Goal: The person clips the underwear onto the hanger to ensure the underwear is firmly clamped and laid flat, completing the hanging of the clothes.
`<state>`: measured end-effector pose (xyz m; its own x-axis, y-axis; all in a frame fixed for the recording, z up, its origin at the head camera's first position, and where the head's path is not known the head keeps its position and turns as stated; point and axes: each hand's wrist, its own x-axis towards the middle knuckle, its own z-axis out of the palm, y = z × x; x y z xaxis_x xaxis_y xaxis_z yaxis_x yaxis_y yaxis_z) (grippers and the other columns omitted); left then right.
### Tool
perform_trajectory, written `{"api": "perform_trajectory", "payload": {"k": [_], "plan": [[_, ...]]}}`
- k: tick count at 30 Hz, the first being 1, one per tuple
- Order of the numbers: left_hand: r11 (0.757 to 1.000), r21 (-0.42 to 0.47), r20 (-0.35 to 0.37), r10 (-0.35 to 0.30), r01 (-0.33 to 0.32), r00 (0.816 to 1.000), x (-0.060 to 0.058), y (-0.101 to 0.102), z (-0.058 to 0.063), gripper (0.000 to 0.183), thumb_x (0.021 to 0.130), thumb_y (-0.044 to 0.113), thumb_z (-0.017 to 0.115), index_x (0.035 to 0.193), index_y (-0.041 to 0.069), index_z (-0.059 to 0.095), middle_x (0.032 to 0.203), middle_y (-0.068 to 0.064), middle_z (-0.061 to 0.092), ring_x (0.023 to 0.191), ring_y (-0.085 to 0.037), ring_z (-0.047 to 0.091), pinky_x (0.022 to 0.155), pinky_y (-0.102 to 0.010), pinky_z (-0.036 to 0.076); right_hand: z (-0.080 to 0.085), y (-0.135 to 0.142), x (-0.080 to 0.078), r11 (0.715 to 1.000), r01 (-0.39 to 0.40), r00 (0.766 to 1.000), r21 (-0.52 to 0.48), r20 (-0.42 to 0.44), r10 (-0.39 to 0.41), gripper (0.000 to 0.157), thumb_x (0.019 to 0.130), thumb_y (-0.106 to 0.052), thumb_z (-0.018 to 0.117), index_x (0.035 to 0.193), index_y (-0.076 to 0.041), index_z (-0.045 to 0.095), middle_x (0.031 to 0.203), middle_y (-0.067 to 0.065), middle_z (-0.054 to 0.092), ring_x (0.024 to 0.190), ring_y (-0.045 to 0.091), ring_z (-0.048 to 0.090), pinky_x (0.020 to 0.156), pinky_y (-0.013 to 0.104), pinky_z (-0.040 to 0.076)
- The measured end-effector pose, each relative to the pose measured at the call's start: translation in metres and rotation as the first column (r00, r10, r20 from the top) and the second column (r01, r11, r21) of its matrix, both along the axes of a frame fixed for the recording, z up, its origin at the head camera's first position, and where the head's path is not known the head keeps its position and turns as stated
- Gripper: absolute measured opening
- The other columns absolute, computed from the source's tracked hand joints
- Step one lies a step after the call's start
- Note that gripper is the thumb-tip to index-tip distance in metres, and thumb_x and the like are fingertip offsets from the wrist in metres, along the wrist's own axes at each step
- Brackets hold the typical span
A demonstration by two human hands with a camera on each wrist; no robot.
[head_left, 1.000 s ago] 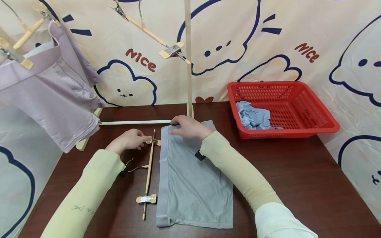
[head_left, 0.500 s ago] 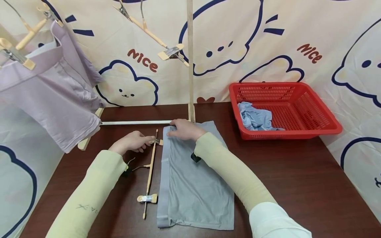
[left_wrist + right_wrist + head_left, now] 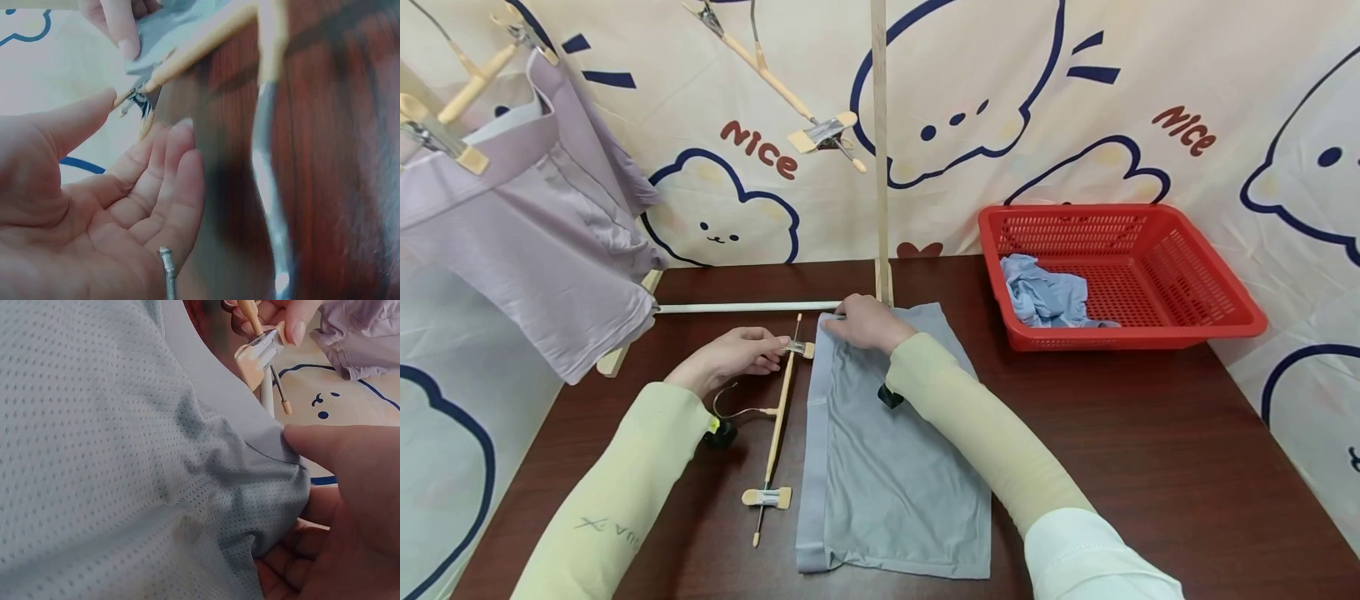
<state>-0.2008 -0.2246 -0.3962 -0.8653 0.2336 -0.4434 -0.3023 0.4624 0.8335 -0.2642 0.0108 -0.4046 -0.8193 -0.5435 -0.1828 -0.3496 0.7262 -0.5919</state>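
My left hand [image 3: 733, 354] pinches the far clip [image 3: 799, 348] of a wooden clip hanger [image 3: 778, 408] between thumb and fingers. The hanger lies lengthwise beside the waistband of grey shorts [image 3: 898, 475], its metal hook pointing left. Its near clip [image 3: 767, 497] is beside the lower waistband. My right hand [image 3: 871, 323] holds the far waistband corner of the shorts. In the right wrist view the thumb lies on the band, the fingers are behind the bunched mesh cloth, and the pinched clip [image 3: 259, 353] is close to that corner.
Lavender shorts [image 3: 542, 217] hang from a clip hanger at upper left. Another wooden hanger [image 3: 763, 71] hangs over the back. A white rod [image 3: 745, 307] and an upright wooden post [image 3: 881, 167] stand behind the hands. At right, a red basket [image 3: 1150, 337] contains blue cloth [image 3: 1047, 292].
My left hand has moved the hanger's far end slightly up and right, toward the waistband corner. My right hand has shifted a little left onto that corner.
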Motion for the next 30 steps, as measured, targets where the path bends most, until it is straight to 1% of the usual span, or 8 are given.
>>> {"api": "perform_trajectory", "payload": {"k": [1, 3, 7, 10, 17, 22, 25, 30], "plan": [[1.0, 0.017, -0.006, 0.008, -0.008, 1.0, 0.0004, 0.0004, -0.0005, 0.035, 0.106, 0.028, 0.057, 0.109, -0.008, 0.058, 0.1, -0.014, 0.061, 0.087, -0.019, 0.064, 0.087, -0.034, 0.055, -0.0011, 0.0002, -0.0008, 1.0, 0.002, 1.0, -0.012, 0.0, -0.002, 0.036, 0.105, -0.035, 0.058, 0.108, -0.004, 0.074, 0.072, 0.003, 0.055, 0.059, 0.016, 0.05, 0.061, 0.028, 0.041], [0.999, 0.042, -0.019, 0.029, -0.028, 0.999, 0.0012, 0.0014, -0.0021, 0.033, 0.106, 0.025, 0.058, 0.108, -0.008, 0.058, 0.098, -0.013, 0.061, 0.086, -0.018, 0.064, 0.085, -0.032, 0.054, -0.0031, 0.0008, -0.0023, 0.999, 0.006, 1.0, -0.039, -0.011, -0.006, 0.029, 0.104, -0.029, 0.06, 0.1, -0.005, 0.075, 0.07, -0.001, 0.053, 0.056, 0.013, 0.046, 0.057, 0.026, 0.038], [0.996, 0.038, -0.062, 0.08, -0.078, 0.995, 0.0026, 0.0025, -0.0046, 0.032, 0.104, 0.024, 0.061, 0.106, -0.008, 0.058, 0.095, -0.013, 0.064, 0.083, -0.016, 0.065, 0.083, -0.03, 0.055, -0.0049, 0.0028, -0.0038, 0.997, 0.01, 1.0, -0.083, -0.013, -0.011, 0.017, 0.102, -0.016, 0.064, 0.108, -0.007, 0.077, 0.087, 0.001, 0.066, 0.061, 0.014, 0.05, 0.058, 0.025, 0.039], [0.993, 0.016, -0.103, 0.115, -0.114, 0.988, 0.004, 0.0032, -0.0049, 0.031, 0.104, 0.023, 0.062, 0.105, -0.009, 0.06, 0.095, -0.013, 0.066, 0.083, -0.018, 0.065, 0.082, -0.03, 0.056, -0.004, 0.0043, -0.0038, 0.996, 0.008, 1.0, -0.094, -0.004, -0.008, 0.019, 0.101, -0.014, 0.065, 0.115, -0.007, 0.076, 0.101, 0.005, 0.071, 0.066, 0.015, 0.053, 0.06, 0.025, 0.04], [0.989, 0.002, -0.158, 0.146, -0.147, 0.977, 0.0069, 0.004, -0.0046, 0.032, 0.103, 0.023, 0.064, 0.107, -0.009, 0.062, 0.1, -0.016, 0.068, 0.087, -0.021, 0.066, 0.084, -0.033, 0.056, -0.0017, 0.0047, -0.0047, 0.987, -0.02, 1.0, -0.158, 0.013, 0.023, 0.014, 0.1, -0.015, 0.067, 0.109, -0.006, 0.073, 0.096, 0.006, 0.067, 0.071, 0.017, 0.053, 0.063, 0.026, 0.041], [0.988, 0.026, -0.154, 0.153, -0.15, 0.976, 0.0073, 0.004, -0.0038, 0.035, 0.103, 0.024, 0.064, 0.109, -0.01, 0.061, 0.101, -0.016, 0.068, 0.087, -0.02, 0.067, 0.083, -0.03, 0.056, 0.0018, 0.0027, -0.004, 0.983, -0.004, 0.998, -0.182, 0.067, 0.017, 0.025, 0.101, -0.018, 0.066, 0.121, -0.005, 0.061, 0.108, 0.009, 0.066, 0.084, 0.018, 0.058, 0.072, 0.029, 0.045], [0.987, 0.035, -0.16, 0.158, -0.154, 0.974, 0.0074, 0.0039, -0.0031, 0.036, 0.103, 0.025, 0.064, 0.109, -0.01, 0.061, 0.1, -0.016, 0.067, 0.087, -0.02, 0.067, 0.082, -0.029, 0.056, 0.0028, 0.0005, -0.004, 0.983, 0.012, 0.997, -0.184, 0.072, 0.001, 0.031, 0.099, -0.019, 0.069, 0.126, -0.005, 0.063, 0.114, 0.009, 0.067, 0.091, 0.019, 0.06, 0.078, 0.03, 0.047], [0.986, 0.048, -0.176, 0.168, -0.162, 0.97, 0.0087, 0.0038, -0.0034, 0.035, 0.103, 0.025, 0.065, 0.107, -0.01, 0.062, 0.099, -0.016, 0.068, 0.086, -0.02, 0.068, 0.082, -0.03, 0.056, 0.0024, -0.0028, -0.0046, 0.98, 0.014, 0.996, -0.199, 0.093, 0.005, 0.025, 0.097, -0.019, 0.072, 0.117, -0.004, 0.07, 0.108, 0.007, 0.069, 0.09, 0.019, 0.061, 0.078, 0.029, 0.048]]}}
